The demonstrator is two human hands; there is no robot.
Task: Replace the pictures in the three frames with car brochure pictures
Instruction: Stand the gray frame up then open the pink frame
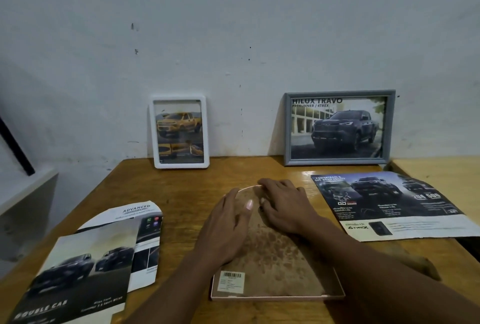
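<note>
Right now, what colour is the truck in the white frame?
Yellow truck in the white frame, seen best in head view.

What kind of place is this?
Probably a plain room in a home or small workshop. A wooden table stands against a scuffed white wall, a white frame and a grey frame lean on it, and car brochures lie spread out.

The white frame [179, 165] shows a yellow truck [179, 122]; the grey frame [337, 161] a dark truck [342, 128]. The brown backing board [275, 258] is mottled with darker spots, its label [232, 282] white with a black barcode.
</note>
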